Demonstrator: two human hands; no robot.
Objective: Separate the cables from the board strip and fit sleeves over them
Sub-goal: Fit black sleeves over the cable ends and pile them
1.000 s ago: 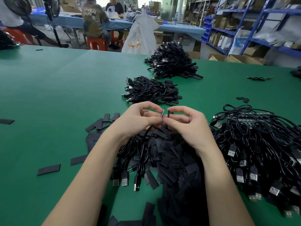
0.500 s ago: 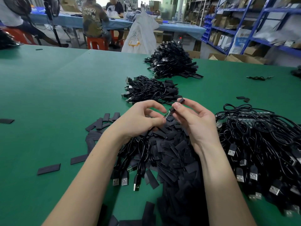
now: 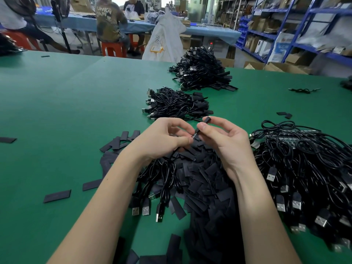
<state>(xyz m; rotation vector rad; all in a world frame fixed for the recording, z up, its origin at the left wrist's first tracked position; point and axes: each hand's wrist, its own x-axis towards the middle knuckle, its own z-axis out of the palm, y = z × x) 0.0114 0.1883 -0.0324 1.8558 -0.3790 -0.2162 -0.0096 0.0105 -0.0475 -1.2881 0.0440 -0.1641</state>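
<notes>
Pinching the small end of a black cable (image 3: 167, 174) between thumb and fingertips, the left hand (image 3: 163, 140) sits just left of frame centre, its grip closed on the cable tip. The right hand (image 3: 226, 140) faces it, touching or nearly touching at the fingertips, and pinches a short black sleeve (image 3: 204, 122) between thumb and forefinger; the sleeve tilts up and to the right, its lower end meeting the cable tip. How far the tip has entered the sleeve cannot be told.

The held cable trails down and left to a small bunch of cables with USB plugs (image 3: 145, 209) lying on the green bench (image 3: 57, 115) below the left wrist. Flat black sleeves lie in a loose heap (image 3: 205, 187) under both hands and run to the lower edge of the frame, with strays scattered to the left.

At right of frame, a large bundle of cables (image 3: 304, 168) rests on the bench, with a dark board strip (image 3: 297, 135) partly visible among them at its upper side. Above centre, two piles of cables with sleeves lie apart: a nearer one (image 3: 175, 104) and a farther one (image 3: 202, 71).

Beyond the bench edge, a white bag (image 3: 165, 39) stands at upper centre, seated people at upper left, blue shelving (image 3: 304, 25) at upper right.
</notes>
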